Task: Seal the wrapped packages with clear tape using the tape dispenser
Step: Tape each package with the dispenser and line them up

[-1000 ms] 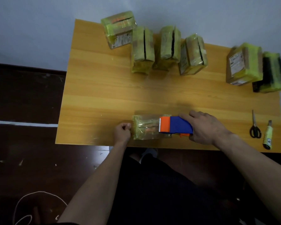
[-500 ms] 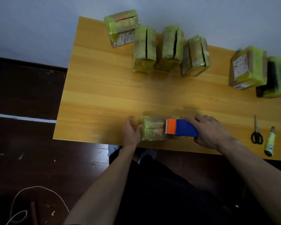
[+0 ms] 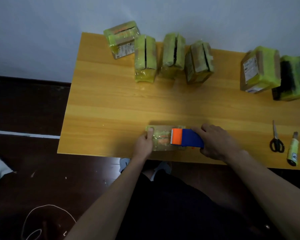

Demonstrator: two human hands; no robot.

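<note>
A small wrapped package (image 3: 161,138) with clear, yellowish film lies near the front edge of the wooden table (image 3: 111,104). My left hand (image 3: 143,144) grips its left end, thumb on top. My right hand (image 3: 215,142) grips the blue tape dispenser (image 3: 187,139), whose orange toothed head rests on the package's right half. Clear tape on the package is hard to make out.
Several green-wrapped packages stand along the back: one at the far corner (image 3: 122,39), a row of three (image 3: 173,57), two at the right (image 3: 274,75). Scissors (image 3: 276,138) and a utility knife (image 3: 293,149) lie at the right front. A white cord (image 3: 47,217) lies on the dark floor.
My left hand moved from pinching beside the package's left end to gripping that end with the thumb on top. The dispenser stays on the package's right half.
</note>
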